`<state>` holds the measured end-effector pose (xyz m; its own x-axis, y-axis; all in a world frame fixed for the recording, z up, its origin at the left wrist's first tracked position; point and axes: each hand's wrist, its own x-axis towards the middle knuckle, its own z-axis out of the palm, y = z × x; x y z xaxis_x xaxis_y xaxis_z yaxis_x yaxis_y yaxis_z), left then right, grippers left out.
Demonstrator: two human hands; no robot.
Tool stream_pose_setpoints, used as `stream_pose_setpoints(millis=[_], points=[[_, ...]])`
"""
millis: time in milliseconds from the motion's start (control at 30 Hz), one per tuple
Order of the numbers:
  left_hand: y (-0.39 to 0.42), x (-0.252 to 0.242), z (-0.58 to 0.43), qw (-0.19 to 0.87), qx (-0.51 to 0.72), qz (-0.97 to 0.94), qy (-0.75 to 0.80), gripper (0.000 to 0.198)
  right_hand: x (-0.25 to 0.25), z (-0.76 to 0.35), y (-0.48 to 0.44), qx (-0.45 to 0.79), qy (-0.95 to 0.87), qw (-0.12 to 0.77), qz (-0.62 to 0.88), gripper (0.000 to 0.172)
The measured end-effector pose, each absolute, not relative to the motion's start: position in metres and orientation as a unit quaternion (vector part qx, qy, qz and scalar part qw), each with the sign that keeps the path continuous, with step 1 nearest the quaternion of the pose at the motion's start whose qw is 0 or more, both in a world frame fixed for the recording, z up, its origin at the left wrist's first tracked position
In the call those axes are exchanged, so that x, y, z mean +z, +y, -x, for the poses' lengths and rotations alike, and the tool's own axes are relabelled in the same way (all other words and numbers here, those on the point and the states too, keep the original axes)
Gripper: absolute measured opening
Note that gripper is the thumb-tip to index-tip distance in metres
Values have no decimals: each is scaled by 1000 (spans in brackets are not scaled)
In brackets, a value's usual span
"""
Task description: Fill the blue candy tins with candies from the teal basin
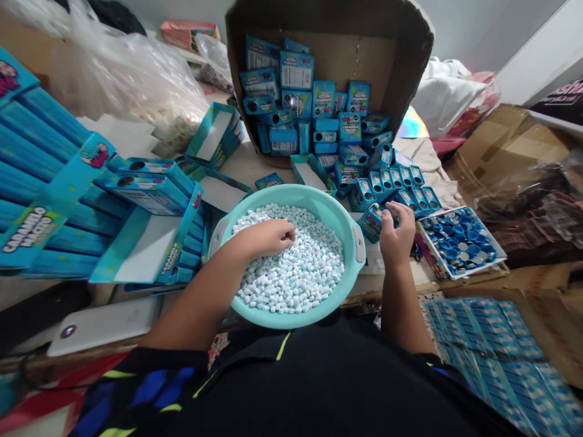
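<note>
My left hand [272, 237] is inside a turquoise plastic basin [291, 317], its fingers curled together over small white and pale-blue candies [296, 276]. Candies are at its fingertips; how many it grips is hidden. My right hand [398, 233] is raised just right of the basin, thumb and fingers bent and apart. Left of its thumb is a small blue box [371, 223], tilted; whether they touch is unclear. Behind that hand stand rows of small open-topped blue boxes [396, 179]. On its right is a tray [461, 241] of blue round caps.
A large cardboard box [332, 24] on its side holds many small blue boxes. Blue display cartons [148, 237] and larger packed cartons [45, 176] crowd the left. A white phone-like device [107, 323] lies at the front left. Wrapped blue packs [496, 346] lie lower right.
</note>
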<state>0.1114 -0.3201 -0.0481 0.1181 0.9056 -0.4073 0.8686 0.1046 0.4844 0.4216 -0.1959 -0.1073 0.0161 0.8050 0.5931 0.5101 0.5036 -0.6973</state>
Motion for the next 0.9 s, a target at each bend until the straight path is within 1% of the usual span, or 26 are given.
stream_pose_setpoints(millis=[133,300,367,667,733,800,833,900], points=[[-320,-47,-111,358,22,-674,646,23,-101,-428,-194,120,-729,509,442,36],[-320,-49,-110,356,28,-675,645,21,-86,-430,-194,85,-811,410,407,32],[-320,-48,-110,356,28,-672,649,22,-84,-431,-195,71,-813,400,417,32],[-320,-39,-113,338,18,-670,660,24,-87,-453,-206,44,-754,509,414,29],[-319,-37,-114,334,14,-673,660,23,-74,-455,-214,56,-745,528,404,25],[-318,-35,-114,336,6,-672,660,24,-54,-455,-223,87,-754,544,358,15],[-317,-34,-115,337,1,-672,660,25,-42,-454,-227,102,-766,546,324,13],[-316,-34,-115,337,-5,-669,662,25,-22,-450,-231,102,-795,527,282,19]])
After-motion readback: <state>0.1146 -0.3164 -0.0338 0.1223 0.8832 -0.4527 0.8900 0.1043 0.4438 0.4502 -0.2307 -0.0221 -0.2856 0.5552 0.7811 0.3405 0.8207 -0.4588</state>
